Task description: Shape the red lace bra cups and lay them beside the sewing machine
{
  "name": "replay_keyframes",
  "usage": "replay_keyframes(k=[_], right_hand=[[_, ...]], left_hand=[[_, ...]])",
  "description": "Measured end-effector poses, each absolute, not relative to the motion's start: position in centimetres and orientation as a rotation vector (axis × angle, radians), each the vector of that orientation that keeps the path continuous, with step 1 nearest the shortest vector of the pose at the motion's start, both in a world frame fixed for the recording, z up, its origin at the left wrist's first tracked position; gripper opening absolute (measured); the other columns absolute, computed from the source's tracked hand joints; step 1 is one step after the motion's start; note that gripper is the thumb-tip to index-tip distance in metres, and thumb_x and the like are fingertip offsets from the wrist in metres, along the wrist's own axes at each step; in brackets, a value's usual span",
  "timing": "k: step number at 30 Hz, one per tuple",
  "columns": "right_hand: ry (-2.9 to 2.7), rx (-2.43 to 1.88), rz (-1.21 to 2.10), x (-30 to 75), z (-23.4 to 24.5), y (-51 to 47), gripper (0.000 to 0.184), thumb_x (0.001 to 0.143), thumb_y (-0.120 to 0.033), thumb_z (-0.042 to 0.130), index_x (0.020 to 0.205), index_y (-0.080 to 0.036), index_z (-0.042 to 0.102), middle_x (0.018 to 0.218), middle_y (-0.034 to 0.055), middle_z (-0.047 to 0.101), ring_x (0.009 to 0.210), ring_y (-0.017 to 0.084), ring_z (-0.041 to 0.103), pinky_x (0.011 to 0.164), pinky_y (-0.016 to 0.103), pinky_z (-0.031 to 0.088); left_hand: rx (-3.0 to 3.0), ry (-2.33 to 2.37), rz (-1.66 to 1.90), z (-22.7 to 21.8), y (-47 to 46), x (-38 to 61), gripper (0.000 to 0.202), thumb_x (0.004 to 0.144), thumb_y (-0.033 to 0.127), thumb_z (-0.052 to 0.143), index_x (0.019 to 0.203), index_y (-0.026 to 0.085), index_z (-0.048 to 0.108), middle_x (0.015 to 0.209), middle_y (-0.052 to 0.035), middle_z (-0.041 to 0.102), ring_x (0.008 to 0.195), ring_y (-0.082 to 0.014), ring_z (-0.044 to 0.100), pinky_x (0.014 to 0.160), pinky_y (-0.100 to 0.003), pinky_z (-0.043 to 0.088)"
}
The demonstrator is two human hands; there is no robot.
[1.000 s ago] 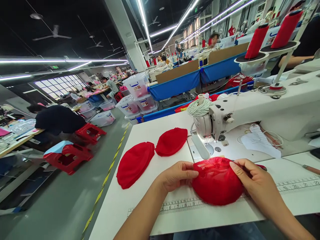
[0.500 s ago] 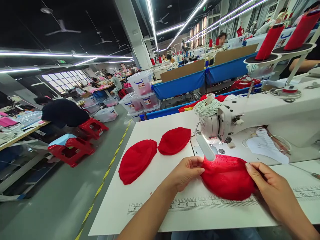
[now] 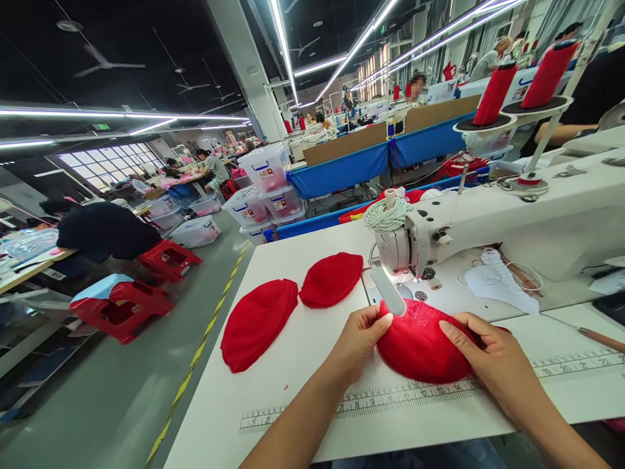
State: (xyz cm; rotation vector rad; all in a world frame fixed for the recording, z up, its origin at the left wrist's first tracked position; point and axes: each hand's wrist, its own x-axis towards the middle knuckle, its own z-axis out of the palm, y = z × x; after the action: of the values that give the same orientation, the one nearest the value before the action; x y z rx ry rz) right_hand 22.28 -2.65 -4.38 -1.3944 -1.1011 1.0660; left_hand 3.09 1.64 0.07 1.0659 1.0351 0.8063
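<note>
A rounded red fabric piece (image 3: pixel 420 348) lies in front of the sewing machine (image 3: pixel 488 225), its far edge lit by the machine's lamp. My left hand (image 3: pixel 362 339) pinches its left corner between thumb and fingers. Over on the right side, my right hand (image 3: pixel 481 342) grips the same cloth, thumb on top and fingers partly hidden by the fabric. A pale flat strip (image 3: pixel 389 291) slants down from the machine head to the cloth near my left fingertips. Two more red pieces, a larger one (image 3: pixel 258 324) and a smaller one (image 3: pixel 332 280), lie flat on the table at the left.
A printed ruler scale (image 3: pixel 371 403) runs along the white table's (image 3: pixel 209 423) front. White paper pieces (image 3: pixel 502 283) lie under the machine arm, and a wooden-handled tool (image 3: pixel 603 339) sits at right. Red thread cones (image 3: pixel 495 94) stand behind. Plastic bins (image 3: pixel 263 168) are stacked beyond the table.
My right hand has shifted left along the cloth, from its right end to further over its top. The camera view has turned slightly right. My left hand keeps its pinch.
</note>
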Motion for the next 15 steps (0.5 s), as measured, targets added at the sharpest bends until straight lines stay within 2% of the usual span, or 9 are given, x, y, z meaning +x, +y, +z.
replay_keyframes(k=[4,9,15], right_hand=[[-1.029,-1.256,1.116,22.8,-5.13,-2.44,0.034,0.075,-0.055,0.069,0.075,-0.021,0.067,0.071,-0.0002,0.059,0.066,0.016,0.049,0.058,0.023,0.045],[-0.748,-1.122,1.237,22.98,-5.34,-2.57,0.031,0.063,-0.05,0.082,0.071,-0.022,0.07,0.063,-0.0017,0.048,0.057,0.012,0.041,0.045,0.018,0.041],[-0.494,-1.084,1.156,22.83,-4.59,-3.12,0.034,0.047,-0.048,0.09,0.063,-0.023,0.073,0.067,-0.0005,0.053,0.067,0.012,0.045,0.054,0.011,0.046]], left_hand=[[1.014,0.994,0.87,-0.33,1.61,2.86,0.036,0.074,0.05,0.074,0.084,0.017,0.065,0.076,0.0013,0.058,0.075,-0.0124,0.046,0.077,-0.027,0.036],[0.959,1.034,0.889,-0.66,1.62,2.92,0.044,0.064,0.054,0.081,0.067,0.014,0.064,0.064,0.001,0.056,0.067,-0.0107,0.043,0.069,-0.025,0.034],[0.894,1.082,0.984,-0.94,1.79,2.56,0.047,0.057,0.056,0.084,0.063,0.013,0.068,0.064,-0.0006,0.06,0.065,-0.0099,0.043,0.067,-0.023,0.033]])
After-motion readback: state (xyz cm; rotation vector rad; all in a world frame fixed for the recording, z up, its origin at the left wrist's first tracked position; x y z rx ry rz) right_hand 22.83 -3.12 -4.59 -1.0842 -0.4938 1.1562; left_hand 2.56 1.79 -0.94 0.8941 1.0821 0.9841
